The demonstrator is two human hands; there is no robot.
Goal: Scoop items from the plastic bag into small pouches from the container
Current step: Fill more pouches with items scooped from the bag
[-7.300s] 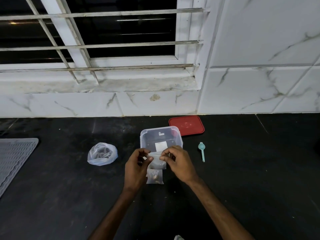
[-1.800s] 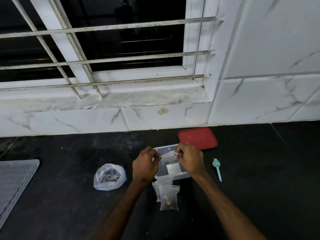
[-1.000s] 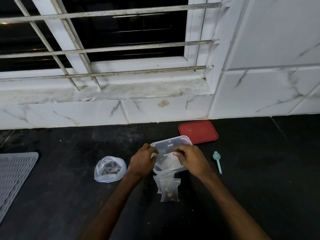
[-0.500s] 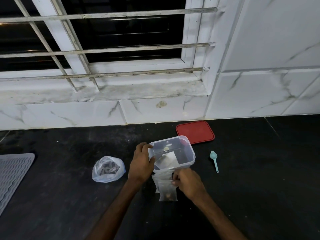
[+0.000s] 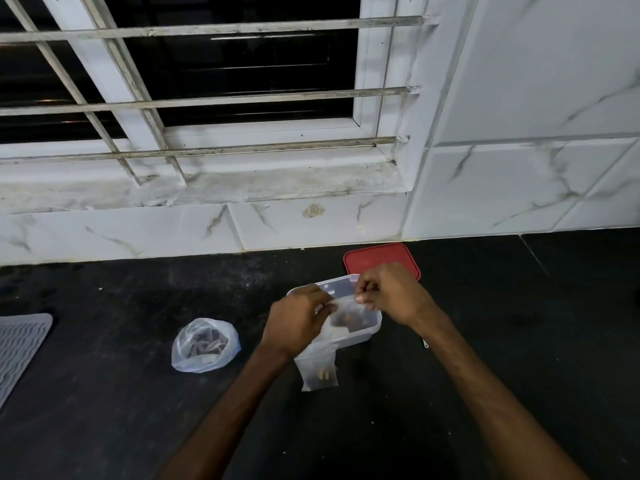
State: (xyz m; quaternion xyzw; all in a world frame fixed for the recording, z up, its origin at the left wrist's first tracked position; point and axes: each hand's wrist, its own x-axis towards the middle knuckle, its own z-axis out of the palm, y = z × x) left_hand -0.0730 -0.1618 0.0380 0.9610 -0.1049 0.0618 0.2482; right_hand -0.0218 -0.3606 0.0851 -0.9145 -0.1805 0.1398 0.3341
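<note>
A black tabletop runs along a white marble-tiled wall, and a barred window with dark glass sits above a stained sill. On the tabletop stands a clear plastic container with no lid on it. A red lid lies flat just behind it, close to the wall.

Both hands meet over the container's open top, holding a small pouch of clear film between them. The right hand has its fingers curled and pinches the pouch's upper edge between thumb and fingertips. The left hand has its fingers bent in against the other side of the same pouch and grips it. The film is blurred, so what it holds cannot be told.

In front of the container, touching its near wall, filled pouches lie on the tabletop with small brownish pieces at the bottom. The plastic bag sits well to the left of the left hand, bunched up, with dark pieces showing through it. A grey ribbed mat lies at the far left edge.
</note>
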